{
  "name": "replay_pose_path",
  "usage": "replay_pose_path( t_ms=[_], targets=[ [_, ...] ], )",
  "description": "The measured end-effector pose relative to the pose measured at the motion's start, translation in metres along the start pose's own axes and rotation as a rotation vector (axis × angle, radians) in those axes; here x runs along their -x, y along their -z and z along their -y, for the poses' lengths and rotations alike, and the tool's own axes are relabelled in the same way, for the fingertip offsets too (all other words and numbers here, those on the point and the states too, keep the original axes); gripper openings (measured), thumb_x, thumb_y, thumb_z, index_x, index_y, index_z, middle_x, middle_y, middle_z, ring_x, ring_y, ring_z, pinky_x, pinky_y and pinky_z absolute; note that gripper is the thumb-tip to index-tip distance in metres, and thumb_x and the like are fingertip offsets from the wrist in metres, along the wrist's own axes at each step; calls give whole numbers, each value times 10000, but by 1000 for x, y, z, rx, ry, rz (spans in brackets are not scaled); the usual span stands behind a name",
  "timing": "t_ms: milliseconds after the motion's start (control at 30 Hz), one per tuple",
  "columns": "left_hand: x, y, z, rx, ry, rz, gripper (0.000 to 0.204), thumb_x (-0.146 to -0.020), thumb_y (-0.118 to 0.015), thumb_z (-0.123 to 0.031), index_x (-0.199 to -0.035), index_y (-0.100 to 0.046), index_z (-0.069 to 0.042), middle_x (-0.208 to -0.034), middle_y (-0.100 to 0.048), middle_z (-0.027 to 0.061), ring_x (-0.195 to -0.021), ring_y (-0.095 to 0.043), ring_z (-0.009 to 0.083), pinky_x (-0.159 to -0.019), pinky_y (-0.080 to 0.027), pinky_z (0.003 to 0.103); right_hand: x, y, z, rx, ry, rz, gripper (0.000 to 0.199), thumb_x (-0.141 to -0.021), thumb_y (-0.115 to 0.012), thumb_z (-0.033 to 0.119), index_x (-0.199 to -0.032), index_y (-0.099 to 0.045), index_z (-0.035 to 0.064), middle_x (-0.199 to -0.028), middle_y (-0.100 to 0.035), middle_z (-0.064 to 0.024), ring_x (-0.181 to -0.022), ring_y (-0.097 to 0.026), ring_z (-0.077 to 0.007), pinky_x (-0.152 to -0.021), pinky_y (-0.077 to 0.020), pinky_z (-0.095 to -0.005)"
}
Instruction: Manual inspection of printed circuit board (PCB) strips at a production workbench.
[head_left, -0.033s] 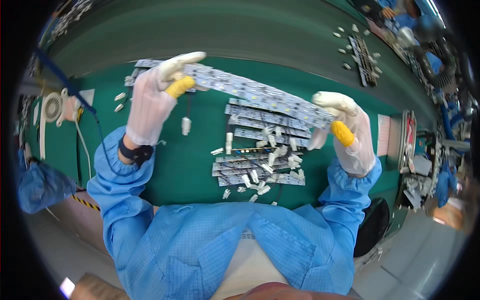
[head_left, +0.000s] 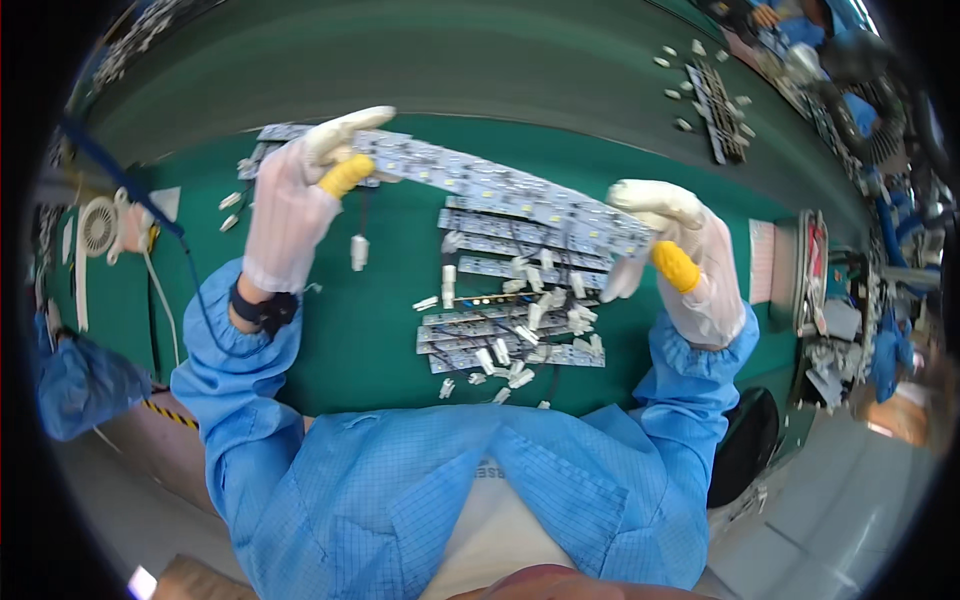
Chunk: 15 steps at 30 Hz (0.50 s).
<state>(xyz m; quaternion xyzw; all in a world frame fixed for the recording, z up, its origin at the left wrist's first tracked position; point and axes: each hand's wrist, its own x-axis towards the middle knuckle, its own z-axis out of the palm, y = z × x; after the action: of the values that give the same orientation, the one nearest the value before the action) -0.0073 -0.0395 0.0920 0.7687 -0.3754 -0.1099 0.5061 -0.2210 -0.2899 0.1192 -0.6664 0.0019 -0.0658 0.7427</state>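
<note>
Both gloved hands hold a long LED circuit board strip (head_left: 500,188) above the green mat, slanting down to the right. My left hand (head_left: 335,150) grips its left end, the yellow-covered thumb against the near edge and a finger reaching along the far side. The right end is pinched by my right hand (head_left: 665,225), whose thumb is also yellow-covered. From near the left end hangs a white connector (head_left: 359,252) on a dark wire. Beneath and nearer to me lie several more LED strips (head_left: 520,245) in rough rows, with white plug connectors (head_left: 522,335) and dark wires strewn over them.
More strips (head_left: 285,131) lie partly behind my left hand. A dark raised band (head_left: 450,70) runs along the far side, bearing a bundle of boards (head_left: 716,115) at right. A small white fan (head_left: 98,228) stands at left, a tray (head_left: 812,270) at right. Another person's sleeve (head_left: 95,385) shows at left.
The whole view has shifted slightly, so mat, boards and hands all appear a little farther left. My grip on the strip is the same.
</note>
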Motion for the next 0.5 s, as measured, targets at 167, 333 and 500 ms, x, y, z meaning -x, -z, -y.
replay_pose_path(
  t_ms=[167,333,500],
  targets=[
    [-5,-6,7,57,14,1,344,-895,-552,-123,-1224,-604,-39,-940,-678,86,-803,-606,102,-724,-462,225,-2,-16,11,50,-106,-112,697,-827,-645,442,-1241,-475,-93,-726,-660,-126,-627,-672,-198,-557,-500,-233],
    [-2,-1,10,76,-11,-37,476,-897,-614,-341,-1240,-586,-12,-906,-685,51,-772,-583,63,-624,-411,193,-6,-4,-2,119,23,-117,666,-838,-647,456,-1223,-498,-67,-896,-655,-139,-687,-669,-177,-570,-513,-238],
    [8,-7,11,422,-137,84,655,-818,-688,-432,-1236,-534,47,-1099,-630,206,-1061,-600,234,-888,-489,332,-14,9,-5,262,-93,-262,607,-869,-622,437,-1202,-519,-61,-904,-635,-117,-676,-638,-142,-611,-511,-228]
  ],
)
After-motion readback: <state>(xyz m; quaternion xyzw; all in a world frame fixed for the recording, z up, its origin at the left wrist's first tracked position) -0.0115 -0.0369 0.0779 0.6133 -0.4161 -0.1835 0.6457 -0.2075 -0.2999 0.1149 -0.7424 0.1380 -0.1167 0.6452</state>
